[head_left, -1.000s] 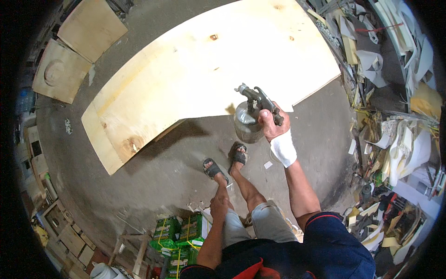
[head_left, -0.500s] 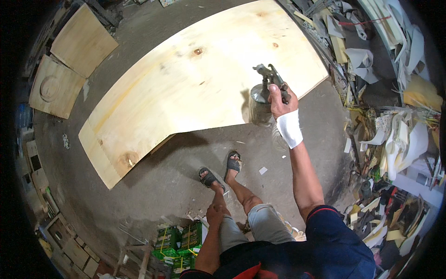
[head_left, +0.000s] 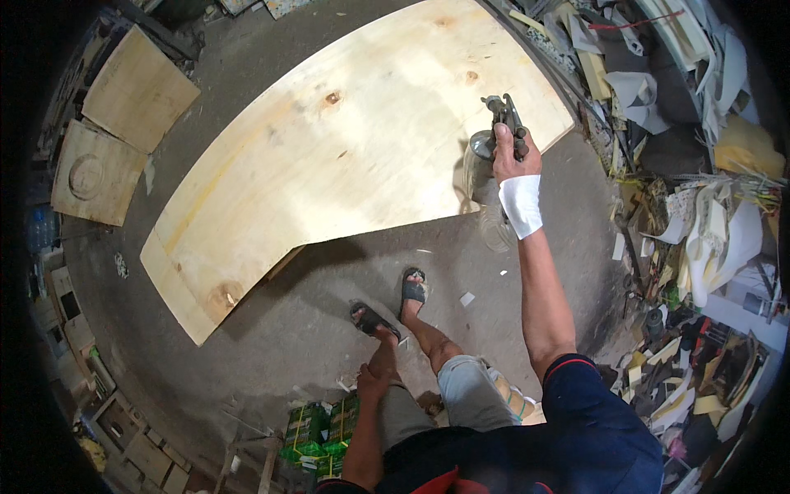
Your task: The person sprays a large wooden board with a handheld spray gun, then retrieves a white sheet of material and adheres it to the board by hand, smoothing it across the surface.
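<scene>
My right hand [head_left: 518, 154] is closed around the handle of a metal spray gun [head_left: 482, 146] with a cup hanging under it. A white band wraps that wrist. The gun is held above the right part of a large curved plywood panel [head_left: 329, 156], near its front edge, its nozzle toward the far left. Pale, knotty wood makes up the panel's top face, and light patches show on it. My left hand [head_left: 372, 383] is low by my left knee, away from the panel; its fingers are hard to make out.
Scrap foam and sheet offcuts [head_left: 708, 239] are heaped along the right side. Two smaller wooden boards [head_left: 136, 90] lie at the far left. Green strapped packs [head_left: 306, 424] stand beside my left leg, next to a wooden frame [head_left: 267, 461]. My sandalled feet are on the grey floor [head_left: 329, 329].
My right hand has carried the spray gun to the right and slightly farther away over the panel. The left hand stays by the knee. The view has shifted slightly.
</scene>
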The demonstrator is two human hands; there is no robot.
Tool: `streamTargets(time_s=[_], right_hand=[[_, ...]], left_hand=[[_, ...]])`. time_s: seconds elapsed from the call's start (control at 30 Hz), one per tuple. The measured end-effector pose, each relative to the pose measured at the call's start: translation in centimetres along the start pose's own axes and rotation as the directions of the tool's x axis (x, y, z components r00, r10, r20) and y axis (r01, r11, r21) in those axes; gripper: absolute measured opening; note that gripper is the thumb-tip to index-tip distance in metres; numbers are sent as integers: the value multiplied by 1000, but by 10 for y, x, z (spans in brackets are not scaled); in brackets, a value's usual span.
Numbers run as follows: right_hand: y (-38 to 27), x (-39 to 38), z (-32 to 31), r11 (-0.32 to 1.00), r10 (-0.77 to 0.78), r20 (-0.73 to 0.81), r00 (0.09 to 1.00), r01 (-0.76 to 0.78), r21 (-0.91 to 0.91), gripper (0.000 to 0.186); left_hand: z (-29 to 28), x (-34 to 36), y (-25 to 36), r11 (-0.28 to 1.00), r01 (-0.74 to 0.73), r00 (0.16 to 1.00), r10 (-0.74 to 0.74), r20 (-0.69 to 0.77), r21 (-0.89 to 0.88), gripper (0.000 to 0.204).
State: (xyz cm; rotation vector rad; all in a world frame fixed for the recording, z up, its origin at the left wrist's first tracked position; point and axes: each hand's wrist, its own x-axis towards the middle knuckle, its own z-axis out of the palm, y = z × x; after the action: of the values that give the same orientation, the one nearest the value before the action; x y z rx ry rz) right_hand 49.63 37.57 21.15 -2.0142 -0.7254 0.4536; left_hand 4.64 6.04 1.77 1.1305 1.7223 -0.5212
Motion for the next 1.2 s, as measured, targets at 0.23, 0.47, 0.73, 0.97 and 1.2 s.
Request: streamTargets(time_s=[0.23, 0.47, 0.73, 0.97, 1.2], right_hand=[[7, -85, 13, 994, -52, 309, 950, 18, 112, 33], [24, -232, 59, 965, -74, 468, 880, -55, 255, 53], [47, -349, 138, 995, 66, 127, 990, -74, 63, 31], [38, -392, 205, 999, -20, 115, 993, 15, 39, 32], [3, -444, 235, 1000, -2, 360, 933, -1, 7, 35]], left_hand=[[-27, -23, -45, 997, 10, 999, -13, -44, -76, 88], [-38, 4, -159, 973, -160, 980, 177, -94, 166, 88], [-118, 49, -254, 915, -201, 969, 237, -63, 350, 75], [-153, 24, -274, 974, -94, 995, 83, 62, 205, 71], [-146, 22, -285, 975, -118, 989, 99, 108, 190, 79]])
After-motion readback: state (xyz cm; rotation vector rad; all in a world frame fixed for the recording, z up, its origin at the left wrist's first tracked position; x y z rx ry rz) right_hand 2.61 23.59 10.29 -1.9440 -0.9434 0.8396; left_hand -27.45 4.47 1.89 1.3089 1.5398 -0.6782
